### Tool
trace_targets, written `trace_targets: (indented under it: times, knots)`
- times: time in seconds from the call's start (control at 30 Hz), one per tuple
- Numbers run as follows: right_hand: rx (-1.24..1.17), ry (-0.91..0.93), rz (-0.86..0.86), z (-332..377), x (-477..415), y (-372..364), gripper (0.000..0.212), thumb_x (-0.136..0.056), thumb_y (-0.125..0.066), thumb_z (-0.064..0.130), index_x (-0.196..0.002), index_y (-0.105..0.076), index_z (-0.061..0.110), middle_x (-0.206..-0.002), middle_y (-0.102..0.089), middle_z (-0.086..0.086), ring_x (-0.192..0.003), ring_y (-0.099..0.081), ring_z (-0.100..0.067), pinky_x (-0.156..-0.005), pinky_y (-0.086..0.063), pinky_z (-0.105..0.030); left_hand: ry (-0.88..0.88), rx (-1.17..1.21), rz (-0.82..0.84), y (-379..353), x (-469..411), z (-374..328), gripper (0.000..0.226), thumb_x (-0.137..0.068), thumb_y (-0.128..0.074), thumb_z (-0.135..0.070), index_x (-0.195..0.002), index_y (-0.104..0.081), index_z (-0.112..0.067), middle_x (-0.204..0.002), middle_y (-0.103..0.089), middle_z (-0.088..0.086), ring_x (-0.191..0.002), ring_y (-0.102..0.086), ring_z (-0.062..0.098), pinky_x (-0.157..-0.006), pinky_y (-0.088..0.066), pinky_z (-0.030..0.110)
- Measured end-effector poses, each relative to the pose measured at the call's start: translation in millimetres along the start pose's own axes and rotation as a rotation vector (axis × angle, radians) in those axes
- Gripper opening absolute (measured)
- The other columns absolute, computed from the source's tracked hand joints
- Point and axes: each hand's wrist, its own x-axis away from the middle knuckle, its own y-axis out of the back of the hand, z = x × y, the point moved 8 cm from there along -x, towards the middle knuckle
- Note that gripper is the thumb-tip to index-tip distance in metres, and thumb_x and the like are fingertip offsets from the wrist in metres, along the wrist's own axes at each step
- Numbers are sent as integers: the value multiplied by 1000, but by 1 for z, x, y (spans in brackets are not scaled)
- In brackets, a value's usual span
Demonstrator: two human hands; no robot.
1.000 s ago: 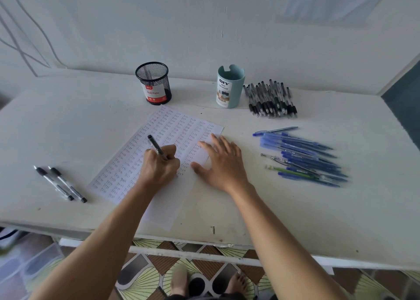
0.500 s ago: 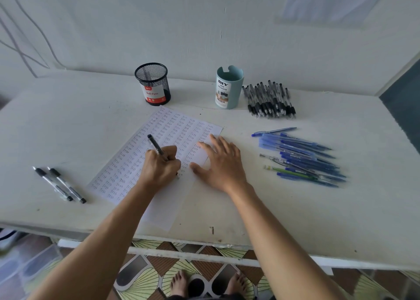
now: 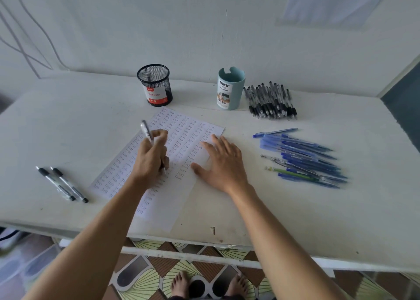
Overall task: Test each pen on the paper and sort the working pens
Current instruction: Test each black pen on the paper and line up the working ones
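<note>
Pens (image 3: pixel 62 184), two black ones, lie near the left edge of the desk (image 3: pixel 295 220). Another pen (image 3: pixel 146 130) is gripped by the left hand (image 3: pixel 151 161) over the paper (image 3: pixel 186 131), which is pressed flat by the spread right hand (image 3: pixel 223 163). Blue pens (image 3: pixel 302 159) are heaped toward the right edge. Light, stiff, smooth barrels are judged best pinched low.

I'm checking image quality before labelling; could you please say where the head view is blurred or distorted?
Head view: the pen in the left hand is smeared by motion; the table edge bows from the wide lens; no glare.
</note>
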Motion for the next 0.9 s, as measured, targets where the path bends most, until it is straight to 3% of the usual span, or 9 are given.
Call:
trace_targets:
  times: [0.1,0.27,0.4,0.47,0.6,0.67,0.8,0.9]
  knots:
    - [32,-72,-49,-3,2,4,75,-91,-44,66,-150,-34,21,-166,-16,-2,-153,-4,-23,-120,-7,-48,-12,-79,17,-3,-2,-1,36,-107,-36,-40,-114,-56,-10,-44,-36,-2,-32,-33,14,-36,-33,23]
    - [35,-140,-48,-8,5,6,75,-95,-39,59,-155,-26,16,-166,-14,-2,-154,-1,-23,-121,0,-50,-48,-152,42,-7,0,-4,39,-109,-31,-36,-106,-59,-9,-43,-40,6,-30,-36,18,-37,-34,25]
    - [30,-126,-14,-7,4,4,76,-97,-34,58,-158,-19,16,-167,-11,-2,-154,-1,-23,-122,0,-48,16,-316,98,-11,-1,0,49,-110,-25,-41,-117,-65,-13,-43,-50,5,-39,-43,25,-54,-45,33]
    - [33,-123,-9,-7,4,3,75,-97,-33,58,-158,-18,16,-167,-11,-2,-154,-2,-23,-122,0,-48,32,-364,99,-12,-4,0,45,-110,-29,-38,-117,-66,-14,-44,-50,2,-46,-46,27,-55,-47,31]
    - [29,-118,-13,-7,4,4,75,-97,-34,58,-157,-19,16,-167,-11,-2,-153,-3,-23,-122,-1,-49,28,-665,98,-23,-15,6,21,-100,-55,-35,-112,-62,-19,-61,-61,5,-58,-52,19,-59,-45,35]
    - [22,-114,-22,-8,3,4,75,-97,-33,59,-157,-20,16,-166,-13,-2,-153,-5,-23,-122,-3,-49,41,-789,105,-28,-17,10,24,-94,-63,-34,-114,-57,-22,-63,-60,0,-61,-53,14,-56,-41,31]
    - [8,-121,-58,-10,3,4,77,-91,-30,62,-153,-27,17,-165,-19,-3,-152,-10,-24,-121,-6,-49,112,-859,118,-28,-23,21,38,-87,-67,-48,-115,-51,-29,-94,-65,7,-82,-62,18,-57,-43,30]
    - [0,-120,-56,-10,3,3,73,-94,-37,60,-152,-28,17,-164,-20,-3,-152,-11,-23,-121,-7,-49,169,-803,81,-22,-26,22,35,-89,-62,-55,-111,-54,-30,-98,-64,6,-86,-63,21,-60,-48,31]
